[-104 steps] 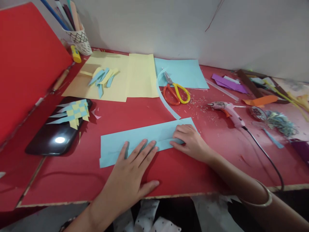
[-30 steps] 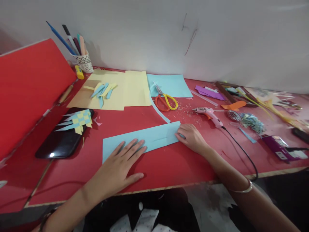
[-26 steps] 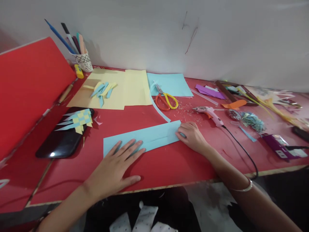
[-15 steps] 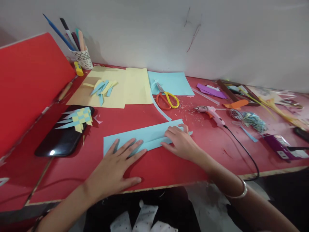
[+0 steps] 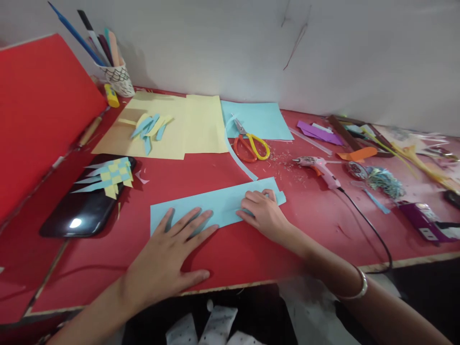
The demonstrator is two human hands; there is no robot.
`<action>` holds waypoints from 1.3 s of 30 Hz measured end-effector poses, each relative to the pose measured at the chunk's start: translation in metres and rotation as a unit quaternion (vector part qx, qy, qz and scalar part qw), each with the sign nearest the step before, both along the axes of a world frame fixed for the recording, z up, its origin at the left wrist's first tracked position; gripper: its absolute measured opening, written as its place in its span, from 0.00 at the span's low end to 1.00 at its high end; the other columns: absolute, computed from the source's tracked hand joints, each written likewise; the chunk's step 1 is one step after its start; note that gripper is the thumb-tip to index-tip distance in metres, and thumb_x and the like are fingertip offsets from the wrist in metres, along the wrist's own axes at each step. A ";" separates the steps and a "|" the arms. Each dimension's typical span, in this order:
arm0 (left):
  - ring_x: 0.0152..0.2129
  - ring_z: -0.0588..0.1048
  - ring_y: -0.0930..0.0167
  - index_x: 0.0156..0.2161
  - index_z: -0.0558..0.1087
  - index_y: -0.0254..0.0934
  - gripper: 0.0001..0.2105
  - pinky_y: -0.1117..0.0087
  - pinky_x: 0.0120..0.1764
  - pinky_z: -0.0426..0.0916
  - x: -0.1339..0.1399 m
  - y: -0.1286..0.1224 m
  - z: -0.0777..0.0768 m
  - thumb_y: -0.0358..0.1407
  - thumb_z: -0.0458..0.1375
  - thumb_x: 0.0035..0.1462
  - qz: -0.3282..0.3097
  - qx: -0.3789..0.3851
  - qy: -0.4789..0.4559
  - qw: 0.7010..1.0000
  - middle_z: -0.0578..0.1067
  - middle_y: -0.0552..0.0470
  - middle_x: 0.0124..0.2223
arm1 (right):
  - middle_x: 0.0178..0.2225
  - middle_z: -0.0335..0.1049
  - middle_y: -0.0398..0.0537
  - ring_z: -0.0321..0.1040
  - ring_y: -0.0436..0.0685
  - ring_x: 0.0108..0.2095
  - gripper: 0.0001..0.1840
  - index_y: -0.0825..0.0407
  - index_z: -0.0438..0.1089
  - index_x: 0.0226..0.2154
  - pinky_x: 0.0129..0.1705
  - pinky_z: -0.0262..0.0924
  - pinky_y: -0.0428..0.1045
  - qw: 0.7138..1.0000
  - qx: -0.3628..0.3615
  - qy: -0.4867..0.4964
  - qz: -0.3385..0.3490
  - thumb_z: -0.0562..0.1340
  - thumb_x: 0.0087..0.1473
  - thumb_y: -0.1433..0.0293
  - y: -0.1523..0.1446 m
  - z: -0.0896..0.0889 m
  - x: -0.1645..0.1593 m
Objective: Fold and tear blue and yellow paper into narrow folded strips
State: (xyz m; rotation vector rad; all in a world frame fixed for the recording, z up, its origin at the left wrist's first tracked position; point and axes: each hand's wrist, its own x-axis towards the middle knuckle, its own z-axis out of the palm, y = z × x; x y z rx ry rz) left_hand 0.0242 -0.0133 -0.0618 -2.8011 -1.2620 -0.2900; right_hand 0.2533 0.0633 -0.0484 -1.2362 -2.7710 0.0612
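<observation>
A folded strip of light blue paper [image 5: 226, 201] lies in front of me on the red table. My left hand [image 5: 179, 239] rests flat on its left end, fingers spread and thumb apart on the table. On the paper's right part, my right hand [image 5: 262, 211] presses down with curled fingers; its fingertips are partly hidden. A narrow blue flap sticks out past that hand at the paper's right end. Just behind the paper lie a thin curved blue paper strip [image 5: 239, 160] and scissors [image 5: 251, 141] with one red and one yellow handle.
Left: a black phone [image 5: 82, 215] under a woven paper piece [image 5: 111, 175], and a pen cup [image 5: 118, 79]. Behind: yellow sheets [image 5: 204, 127], paper scraps [image 5: 147, 129], a blue sheet [image 5: 266, 120]. Right: a corded pink glue gun [image 5: 319, 170], a tinsel bundle [image 5: 384, 182], a purple box [image 5: 424, 220].
My right hand's fingers have curled in more on the paper, and the raised fold by them now lies flatter. The left hand stays in place. The view has shifted slightly.
</observation>
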 end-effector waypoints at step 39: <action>0.47 0.66 0.62 0.60 0.42 0.47 0.35 0.56 0.53 0.47 -0.071 -0.047 -0.001 0.53 0.47 0.49 0.097 0.037 0.061 0.993 0.66 0.53 0.53 | 0.23 0.62 0.46 0.59 0.53 0.27 0.19 0.53 0.64 0.22 0.31 0.46 0.47 0.990 0.093 -0.096 -0.041 0.45 0.58 0.67 0.022 0.007 0.061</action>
